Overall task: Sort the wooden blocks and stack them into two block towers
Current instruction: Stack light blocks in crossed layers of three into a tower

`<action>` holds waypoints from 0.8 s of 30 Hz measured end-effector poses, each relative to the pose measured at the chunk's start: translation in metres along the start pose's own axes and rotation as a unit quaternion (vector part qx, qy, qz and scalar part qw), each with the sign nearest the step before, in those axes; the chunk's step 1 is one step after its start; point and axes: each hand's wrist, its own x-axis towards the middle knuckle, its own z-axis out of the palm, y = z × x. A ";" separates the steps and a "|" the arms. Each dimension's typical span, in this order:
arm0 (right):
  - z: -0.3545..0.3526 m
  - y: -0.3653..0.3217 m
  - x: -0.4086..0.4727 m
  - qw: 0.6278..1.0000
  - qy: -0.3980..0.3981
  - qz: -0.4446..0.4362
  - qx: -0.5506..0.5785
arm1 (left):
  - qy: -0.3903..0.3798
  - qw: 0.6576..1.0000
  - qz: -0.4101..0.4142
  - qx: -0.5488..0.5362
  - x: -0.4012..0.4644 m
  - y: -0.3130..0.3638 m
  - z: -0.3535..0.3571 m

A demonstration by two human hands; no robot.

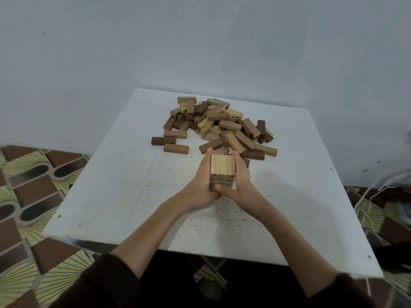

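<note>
A short tower of light wooden blocks [222,165] stands near the middle of the white table [124,196], its top layer three blocks side by side. My left hand [201,183] presses flat against the tower's left side and my right hand [241,181] against its right side. Both thumbs meet at the tower's near face and hide its lower layers. Behind the tower lies a loose pile of light and dark wooden blocks [222,125]. A few dark blocks [175,142] lie apart at the pile's left.
A pale wall [200,41] rises right behind the table's far edge. Patterned floor tiles [33,174] show to the left, and loose white cords [367,210] hang at the right edge.
</note>
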 end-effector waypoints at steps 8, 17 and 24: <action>-0.001 0.001 0.000 1.000 -0.007 0.001 -0.009 | -0.024 0.998 0.018 -0.060 -0.001 0.000 -0.003; -0.032 0.003 0.008 0.999 0.009 -0.044 -0.009 | 0.008 0.995 0.065 -0.071 0.000 0.005 -0.034; -0.033 0.001 0.015 0.997 0.004 -0.073 -0.016 | 0.013 0.995 0.079 -0.060 0.007 0.003 -0.037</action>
